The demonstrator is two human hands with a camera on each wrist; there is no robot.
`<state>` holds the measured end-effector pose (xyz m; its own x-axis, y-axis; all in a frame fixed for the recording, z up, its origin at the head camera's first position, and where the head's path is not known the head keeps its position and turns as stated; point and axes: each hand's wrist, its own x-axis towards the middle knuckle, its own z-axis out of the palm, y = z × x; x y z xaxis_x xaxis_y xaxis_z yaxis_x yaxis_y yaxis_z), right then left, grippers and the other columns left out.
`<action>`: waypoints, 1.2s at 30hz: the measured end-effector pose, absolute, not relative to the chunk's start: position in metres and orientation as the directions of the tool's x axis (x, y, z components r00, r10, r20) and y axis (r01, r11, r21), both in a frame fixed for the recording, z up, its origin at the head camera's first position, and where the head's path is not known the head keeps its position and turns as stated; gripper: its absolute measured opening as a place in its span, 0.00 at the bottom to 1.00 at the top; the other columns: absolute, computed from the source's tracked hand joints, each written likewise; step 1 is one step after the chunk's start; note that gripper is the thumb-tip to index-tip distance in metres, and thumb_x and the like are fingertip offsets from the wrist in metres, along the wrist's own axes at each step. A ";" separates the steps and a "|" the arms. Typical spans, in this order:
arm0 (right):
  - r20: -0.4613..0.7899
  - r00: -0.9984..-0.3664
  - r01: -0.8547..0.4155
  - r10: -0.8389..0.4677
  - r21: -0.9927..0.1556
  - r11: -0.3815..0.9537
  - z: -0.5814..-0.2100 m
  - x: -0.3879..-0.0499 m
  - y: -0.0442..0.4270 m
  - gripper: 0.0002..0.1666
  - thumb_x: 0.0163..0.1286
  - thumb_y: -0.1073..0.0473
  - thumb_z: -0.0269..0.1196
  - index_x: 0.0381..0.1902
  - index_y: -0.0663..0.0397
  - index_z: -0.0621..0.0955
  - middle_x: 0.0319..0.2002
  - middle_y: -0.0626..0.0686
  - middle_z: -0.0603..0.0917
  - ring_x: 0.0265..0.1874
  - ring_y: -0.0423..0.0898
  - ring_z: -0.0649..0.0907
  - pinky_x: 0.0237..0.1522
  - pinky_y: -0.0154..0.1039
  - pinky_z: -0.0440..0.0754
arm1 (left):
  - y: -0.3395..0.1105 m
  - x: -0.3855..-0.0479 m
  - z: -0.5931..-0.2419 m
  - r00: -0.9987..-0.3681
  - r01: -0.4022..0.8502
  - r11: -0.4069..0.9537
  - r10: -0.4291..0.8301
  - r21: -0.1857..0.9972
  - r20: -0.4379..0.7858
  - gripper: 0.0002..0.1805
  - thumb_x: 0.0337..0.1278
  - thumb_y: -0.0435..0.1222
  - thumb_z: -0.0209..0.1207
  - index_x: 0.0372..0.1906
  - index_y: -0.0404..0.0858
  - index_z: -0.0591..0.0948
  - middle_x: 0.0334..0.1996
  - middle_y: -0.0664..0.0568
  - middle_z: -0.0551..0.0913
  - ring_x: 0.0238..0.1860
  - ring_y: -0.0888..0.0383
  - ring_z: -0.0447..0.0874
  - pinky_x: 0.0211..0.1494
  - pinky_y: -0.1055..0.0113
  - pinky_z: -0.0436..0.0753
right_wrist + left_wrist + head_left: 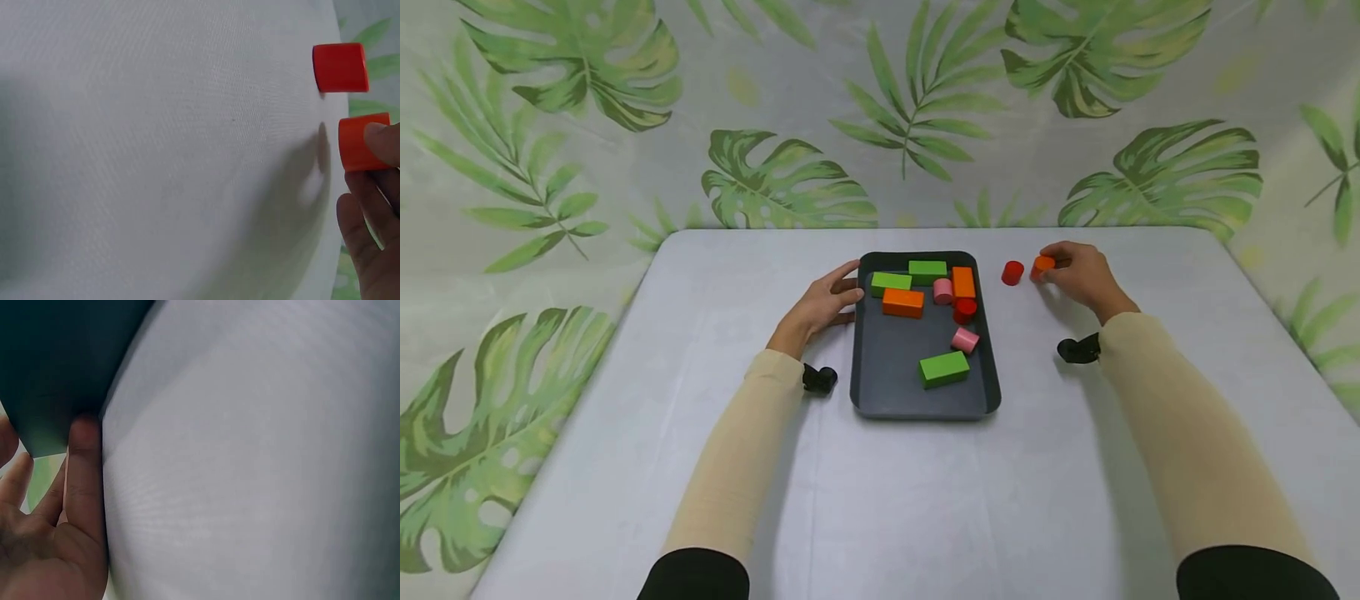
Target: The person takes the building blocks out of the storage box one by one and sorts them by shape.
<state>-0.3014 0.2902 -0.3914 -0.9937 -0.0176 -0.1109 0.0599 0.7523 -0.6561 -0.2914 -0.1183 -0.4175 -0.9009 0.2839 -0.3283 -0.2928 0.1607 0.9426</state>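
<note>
Picking up a piece appears to be the step in hand as a person's cream sleeves (730, 458) reach across a white-clothed counter (887, 517). A dark tray (887, 375) lies between the arms, holding three green blocks (944, 370), two pink cylinders (965, 340), one red cylinder (965, 312) and two orange blocks (902, 303) — eight in all. The left hand (820, 307), fingers loosely spread, touches the tray's left side. Farther right, the right hand (1078, 273) pinches the lone orange cylinder (355, 150), near a second red cylinder (1012, 272) on the counter; I cannot tell whether it is fully lifted. The next move seems to call for a steady pinch — and room from that neighbour. Behind hangs a leafy backdrop (917, 100).
</note>
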 end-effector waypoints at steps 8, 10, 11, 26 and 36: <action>-0.169 -0.986 0.119 0.008 -0.658 0.743 -0.394 -0.303 0.289 0.28 0.74 0.60 0.57 0.69 0.62 0.70 0.64 0.70 0.72 0.63 0.64 0.70 0.68 0.61 0.68 | -0.117 -0.291 -0.413 -0.901 -0.294 0.162 0.283 0.942 -0.330 0.36 0.72 0.33 0.54 0.78 0.61 0.58 0.77 0.48 0.61 0.71 0.48 0.70 0.73 0.50 0.73; -0.171 -0.985 0.124 0.012 -0.664 0.737 -0.395 -0.303 0.287 0.27 0.74 0.61 0.57 0.69 0.62 0.70 0.64 0.69 0.72 0.63 0.64 0.70 0.68 0.61 0.69 | -0.118 -0.291 -0.413 -0.900 -0.296 0.162 0.283 0.941 -0.332 0.36 0.72 0.33 0.54 0.78 0.61 0.58 0.77 0.48 0.61 0.72 0.48 0.70 0.73 0.50 0.73; -0.172 -0.985 0.126 0.012 -0.667 0.734 -0.396 -0.304 0.286 0.27 0.74 0.60 0.57 0.69 0.62 0.70 0.64 0.69 0.72 0.63 0.64 0.70 0.69 0.61 0.69 | -0.118 -0.291 -0.414 -0.900 -0.296 0.161 0.282 0.942 -0.331 0.36 0.72 0.33 0.54 0.78 0.61 0.58 0.77 0.48 0.61 0.72 0.48 0.70 0.73 0.50 0.73; -0.203 -0.979 0.145 0.005 -0.682 0.717 -0.400 -0.307 0.276 0.28 0.74 0.61 0.56 0.70 0.59 0.69 0.66 0.68 0.72 0.63 0.63 0.70 0.68 0.61 0.71 | -0.119 -0.292 -0.416 -0.903 -0.293 0.160 0.277 0.942 -0.328 0.36 0.72 0.33 0.54 0.78 0.61 0.58 0.77 0.47 0.62 0.71 0.48 0.71 0.72 0.50 0.73; -0.202 -0.979 0.136 -0.008 -0.689 0.712 -0.400 -0.306 0.271 0.28 0.74 0.60 0.57 0.70 0.60 0.70 0.66 0.68 0.72 0.63 0.63 0.70 0.70 0.61 0.70 | -0.118 -0.291 -0.417 -0.902 -0.300 0.164 0.271 0.940 -0.335 0.36 0.72 0.33 0.55 0.77 0.62 0.59 0.77 0.48 0.62 0.71 0.48 0.71 0.72 0.49 0.74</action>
